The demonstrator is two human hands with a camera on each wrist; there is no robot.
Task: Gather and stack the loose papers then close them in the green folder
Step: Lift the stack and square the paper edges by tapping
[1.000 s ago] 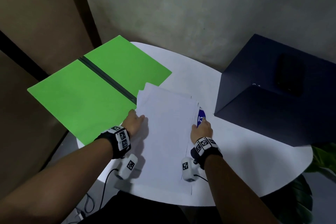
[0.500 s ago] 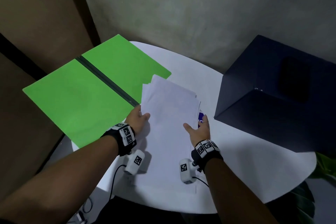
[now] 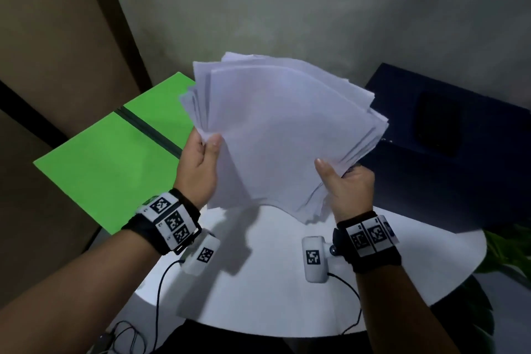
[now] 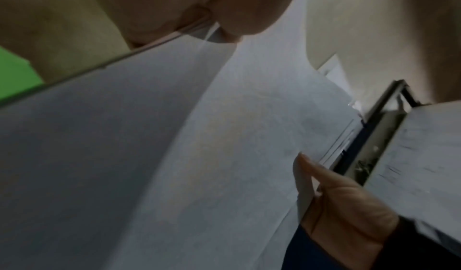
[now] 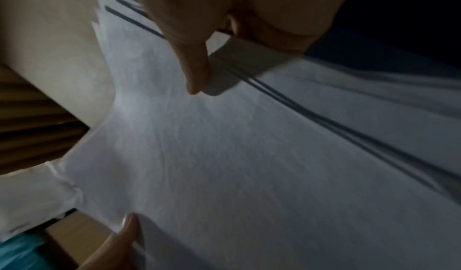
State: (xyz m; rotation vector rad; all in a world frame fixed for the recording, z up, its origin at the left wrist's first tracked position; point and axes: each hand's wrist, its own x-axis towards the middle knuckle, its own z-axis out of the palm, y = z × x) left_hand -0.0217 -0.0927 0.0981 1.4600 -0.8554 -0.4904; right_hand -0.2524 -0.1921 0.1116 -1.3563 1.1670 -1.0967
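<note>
**A:** Head view: the papers (image 3: pixel 283 135) were up off the white table (image 3: pixel 273 282), fanned and uneven. The left hand (image 3: pixel 198 167) pinched their left edge, thumb on top; the right hand (image 3: pixel 349 184) gripped the lower right corner, thumb pressed on the top sheet. The green folder (image 3: pixel 115 164) lay open on the table to the left, beside a dark blue box (image 3: pixel 448 169) on the right

**B:** Judgement call there: loosen both grips a touch, stand the sheaf on edge and tap it on the table so the sheets squared up

**A:** Left wrist view was blurry: left hand (image 4: pixel 199 8) curled over the sheets' edge, right hand (image 4: pixel 344 205) opposite with its thumb flat on the paper

**B:** Too tight a pinch would have locked in the fan

**A:** Right wrist view: right hand (image 5: pixel 224 17) with its thumb on the top sheet, staggered edges showing, and a left hand fingertip (image 5: pixel 127 227) at the far edge

**B:** Those steps needed evening before the stack went onto the folder's open leaf
</note>
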